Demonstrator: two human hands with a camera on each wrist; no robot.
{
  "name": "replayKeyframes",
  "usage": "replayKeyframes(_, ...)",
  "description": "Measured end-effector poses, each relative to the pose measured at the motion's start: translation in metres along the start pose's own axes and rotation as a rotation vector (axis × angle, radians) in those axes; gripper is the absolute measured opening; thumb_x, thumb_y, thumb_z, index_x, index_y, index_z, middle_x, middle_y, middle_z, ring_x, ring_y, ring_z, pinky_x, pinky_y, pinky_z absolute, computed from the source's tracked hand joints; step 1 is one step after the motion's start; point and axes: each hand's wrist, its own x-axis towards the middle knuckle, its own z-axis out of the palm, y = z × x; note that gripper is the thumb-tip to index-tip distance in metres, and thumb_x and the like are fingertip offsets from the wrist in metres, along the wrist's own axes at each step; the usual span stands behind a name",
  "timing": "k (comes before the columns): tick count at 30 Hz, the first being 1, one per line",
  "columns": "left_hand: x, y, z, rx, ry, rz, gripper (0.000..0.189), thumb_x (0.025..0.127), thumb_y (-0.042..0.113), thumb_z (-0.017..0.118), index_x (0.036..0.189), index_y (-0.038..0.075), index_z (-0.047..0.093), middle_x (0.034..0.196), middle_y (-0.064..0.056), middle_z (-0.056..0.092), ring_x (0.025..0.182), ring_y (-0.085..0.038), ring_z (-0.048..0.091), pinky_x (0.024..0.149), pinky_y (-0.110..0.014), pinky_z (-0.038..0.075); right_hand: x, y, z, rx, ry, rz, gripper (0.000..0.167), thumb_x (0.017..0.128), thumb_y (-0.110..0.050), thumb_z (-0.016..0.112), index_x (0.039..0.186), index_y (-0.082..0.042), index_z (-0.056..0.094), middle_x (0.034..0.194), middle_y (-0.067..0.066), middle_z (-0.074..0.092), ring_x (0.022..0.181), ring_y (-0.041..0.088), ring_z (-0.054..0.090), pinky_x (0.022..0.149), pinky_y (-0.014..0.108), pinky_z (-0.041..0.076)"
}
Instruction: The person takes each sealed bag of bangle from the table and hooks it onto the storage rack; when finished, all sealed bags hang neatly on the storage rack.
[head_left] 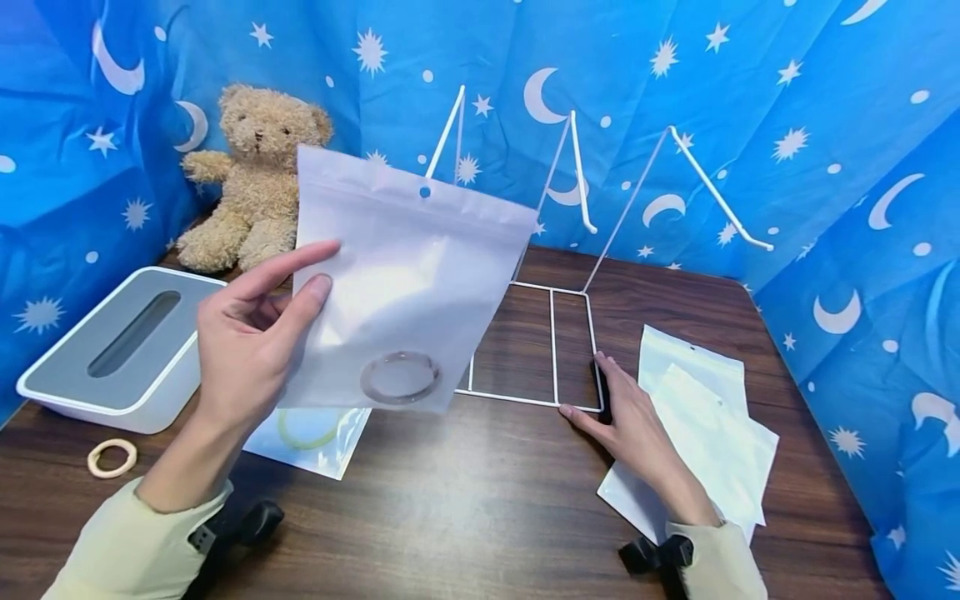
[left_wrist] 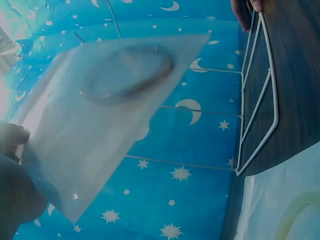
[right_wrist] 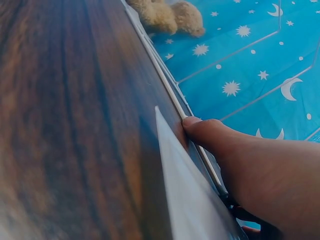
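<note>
My left hand [head_left: 251, 333] pinches the left edge of a frosted zip bag [head_left: 390, 275] between thumb and fingers, holding it up off the table. A dark ring-shaped bangle [head_left: 401, 377] lies at the bottom of the bag. The bag's top edge, with its small punched hole, overlaps the left arm of a white wire display rack [head_left: 555, 342]; that arm's lower end is hidden behind the bag. At the rack's front right base corner, my right hand [head_left: 637, 425] grips the wire, its thumb [right_wrist: 200, 129] on the front rod and its fingers along the side.
Several flat white bags [head_left: 705, 433] overlap at the right. Under the raised bag lies another bag [head_left: 330, 454] with a yellow-green ring. A cream ring [head_left: 112, 458], a grey-lidded tissue box [head_left: 75, 333] and a teddy bear [head_left: 258, 175] are at left. Blue curtains [head_left: 847, 167] surround the table.
</note>
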Motion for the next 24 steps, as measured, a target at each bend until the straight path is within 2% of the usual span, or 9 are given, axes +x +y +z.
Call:
replayKeyframes(1, 0.001, -0.001, 0.0, -0.008, 0.003, 0.002, 0.026, 0.086, -0.013, 0.064, 0.112, -0.016, 0.066, 0.105, -0.019, 0.071, 0.043, -0.01, 0.047, 0.037, -0.02, 0.028, 0.0, 0.0, 0.0, 0.0, -0.002, 0.003, 0.1, 0.086, -0.063, 0.064, 0.154, -0.002, 0.025, 0.155, 0.022, 0.029, 0.141, 0.041, 0.027, 0.108, 0.06, 0.026)
replayKeyframes(6, 0.004, -0.01, -0.004, -0.026, 0.013, -0.004, 0.028, 0.086, -0.013, 0.064, 0.114, -0.016, 0.065, 0.11, -0.022, 0.069, 0.056, -0.012, 0.064, 0.044, -0.018, 0.042, -0.001, 0.001, 0.002, 0.003, -0.011, 0.019, 0.1, 0.085, -0.065, 0.062, 0.155, -0.005, 0.023, 0.156, 0.021, 0.027, 0.141, 0.04, 0.026, 0.107, 0.061, 0.025)
replayKeyframes(9, 0.006, -0.017, -0.007, -0.02, 0.009, -0.019, 0.029, 0.086, -0.013, 0.064, 0.115, -0.015, 0.065, 0.111, -0.021, 0.069, 0.059, -0.014, 0.067, 0.047, -0.018, 0.045, -0.001, 0.002, 0.002, 0.003, -0.014, 0.021, 0.1, 0.085, -0.065, 0.062, 0.156, -0.005, 0.022, 0.157, 0.02, 0.026, 0.142, 0.04, 0.025, 0.108, 0.061, 0.025)
replayKeyframes(11, 0.008, -0.02, -0.007, -0.02, 0.004, -0.03, 0.029, 0.087, -0.012, 0.065, 0.115, -0.014, 0.065, 0.111, -0.021, 0.069, 0.053, -0.012, 0.062, 0.045, -0.018, 0.042, -0.001, 0.002, 0.002, 0.002, -0.013, 0.02, 0.1, 0.085, -0.065, 0.062, 0.156, -0.005, 0.022, 0.157, 0.02, 0.026, 0.142, 0.04, 0.025, 0.108, 0.061, 0.025)
replayKeyframes(14, 0.013, -0.023, -0.004, -0.004, 0.002, -0.041, 0.028, 0.087, -0.01, 0.066, 0.115, -0.012, 0.067, 0.109, -0.019, 0.07, 0.043, -0.007, 0.046, 0.04, -0.017, 0.03, -0.001, 0.003, 0.001, 0.0, -0.011, 0.023, 0.1, 0.085, -0.065, 0.062, 0.155, -0.006, 0.023, 0.157, 0.02, 0.026, 0.142, 0.04, 0.025, 0.108, 0.061, 0.025)
replayKeyframes(17, 0.02, -0.027, 0.003, 0.015, 0.008, -0.045, 0.027, 0.088, -0.007, 0.066, 0.114, -0.01, 0.068, 0.105, -0.018, 0.07, 0.039, -0.007, 0.033, 0.038, -0.02, 0.023, -0.001, 0.003, 0.0, -0.001, -0.009, 0.022, 0.1, 0.086, -0.064, 0.063, 0.155, -0.005, 0.023, 0.156, 0.021, 0.026, 0.141, 0.04, 0.025, 0.108, 0.061, 0.026)
replayKeyframes(21, 0.033, -0.039, 0.011, -0.003, 0.027, -0.068, 0.026, 0.089, -0.005, 0.067, 0.115, -0.006, 0.07, 0.107, -0.017, 0.07, 0.041, -0.007, 0.037, 0.04, -0.018, 0.029, 0.0, 0.004, 0.001, 0.001, -0.003, 0.006, 0.1, 0.085, -0.063, 0.064, 0.155, -0.004, 0.023, 0.156, 0.021, 0.028, 0.141, 0.04, 0.027, 0.108, 0.06, 0.026)
replayKeyframes(24, 0.043, -0.053, 0.016, -0.029, 0.046, -0.084, 0.027, 0.088, -0.007, 0.066, 0.114, -0.004, 0.07, 0.11, -0.016, 0.07, 0.044, -0.005, 0.035, 0.042, -0.016, 0.028, 0.0, 0.004, 0.002, -0.003, 0.008, -0.006, 0.1, 0.085, -0.063, 0.065, 0.154, -0.003, 0.025, 0.154, 0.022, 0.03, 0.14, 0.041, 0.029, 0.108, 0.059, 0.028)
